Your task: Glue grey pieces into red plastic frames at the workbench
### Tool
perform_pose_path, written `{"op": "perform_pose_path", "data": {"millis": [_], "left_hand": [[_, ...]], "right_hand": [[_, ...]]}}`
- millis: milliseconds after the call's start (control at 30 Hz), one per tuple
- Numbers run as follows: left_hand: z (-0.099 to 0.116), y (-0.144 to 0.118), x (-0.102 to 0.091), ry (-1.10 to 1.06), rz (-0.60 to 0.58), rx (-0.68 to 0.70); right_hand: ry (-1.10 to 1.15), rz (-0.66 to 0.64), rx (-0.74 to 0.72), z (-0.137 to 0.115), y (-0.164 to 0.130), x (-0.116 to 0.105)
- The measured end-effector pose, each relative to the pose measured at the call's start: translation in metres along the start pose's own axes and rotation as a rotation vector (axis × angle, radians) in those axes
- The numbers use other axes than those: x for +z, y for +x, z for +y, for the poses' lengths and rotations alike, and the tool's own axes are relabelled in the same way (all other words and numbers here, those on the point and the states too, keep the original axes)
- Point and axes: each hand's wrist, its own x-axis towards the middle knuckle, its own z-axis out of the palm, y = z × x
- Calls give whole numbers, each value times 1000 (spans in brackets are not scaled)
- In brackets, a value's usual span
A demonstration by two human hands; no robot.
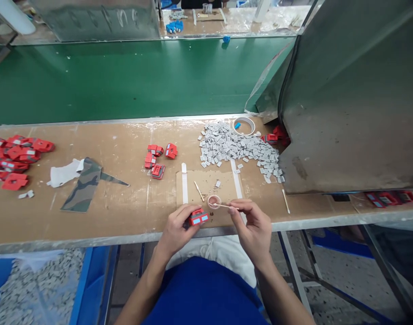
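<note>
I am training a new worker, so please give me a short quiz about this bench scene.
1. True or false: the left hand holds a red part.
2. What does the right hand hold?
A. scissors
B. a thin stick
C. a roll of tape
3. The stick's tip is at a small round ____.

Key: 1 true; 2 B; 3 cup.

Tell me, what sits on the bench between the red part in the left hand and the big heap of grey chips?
In the head view, between the red part and the grey chips lies a brown card mat bearing a small stick and a little round dish.
</note>
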Motion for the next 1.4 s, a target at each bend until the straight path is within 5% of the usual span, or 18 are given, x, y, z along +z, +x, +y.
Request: {"op": "perform_pose_path", "data": {"millis": [300, 433, 533, 700, 833, 967, 1100, 1233, 1400], "left_hand": [[1, 1, -1, -23, 29, -8], [-3, 0, -1, -41, 51, 26], [-8, -1, 0, -58, 56, 29], [-12, -5, -1, -70, 63, -3], [-7, -9, -5, -170, -9, -37], [1, -12, -5, -342, -45, -140], [0, -11, 0, -511, -45, -253], [-7, -9, 2, -559, -77, -252], [-11, -11, 0, -609, -73, -270]], "right_hand": [[-187, -150, -111, 19, 13, 1], [-364, -65, -151, 36, 57, -29], [-526, -148, -155, 54, 99, -48], [-649, -423, -216, 79, 139, -49], [-660, -430, -218, 82, 147, -46], [-616, -373, -207, 61, 135, -56], [-328, -274, -94, 17, 86, -61], [-55, -352, 24, -22, 26, -40], [101, -379, 106, -29, -7, -1]]}}
